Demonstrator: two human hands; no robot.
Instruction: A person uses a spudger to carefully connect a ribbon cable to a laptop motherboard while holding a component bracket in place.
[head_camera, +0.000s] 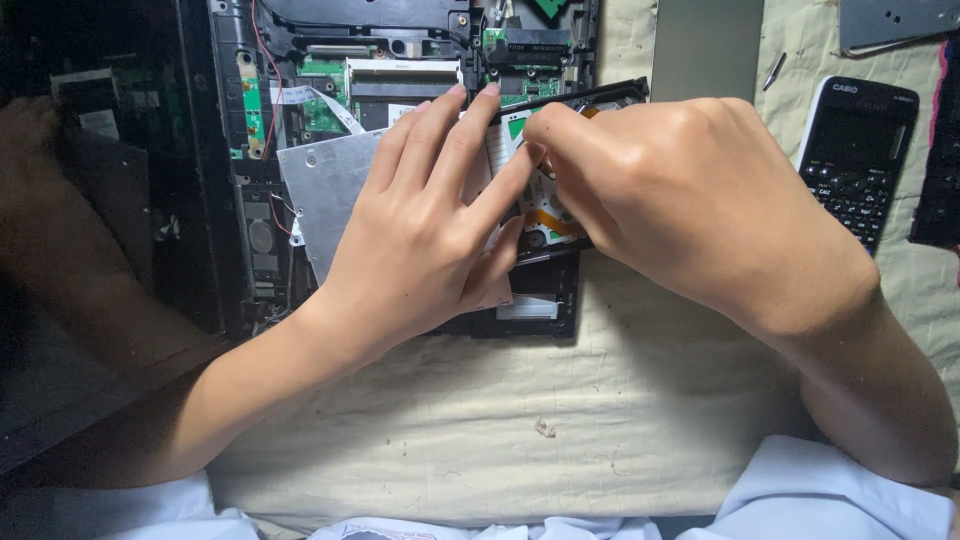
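Optical drive (335, 190), a flat silver-cased unit, lying across the opened black laptop chassis (225, 150) on the cloth-covered bench (560, 410), partly lifted out of its bay. Already stripped: bottom cover off, green circuit boards (320, 95) and ribbon cables exposed, red wire (272, 80) running down the left side. Drive internals open too at the right end (green board and orange flex strip showing between the hands), black tray bezel (580, 95) still attached along the top edge. Left, by the look of it: freeing that inner piece and the bezel.

Left hand (420, 230) pressed flat on the drive casing, fingers (470, 120) spread and extended, pinning rather than gripping. Right hand (680, 200) curled tight, thumb and forefinger pinched together over the exposed board just beside the left forefinger; what sits in the pinch hidden, cannot tell. Drive thus directly under both hands, silver corner jutting out to the left of the left hand.

Black calculator (858, 150) well apart on the right.
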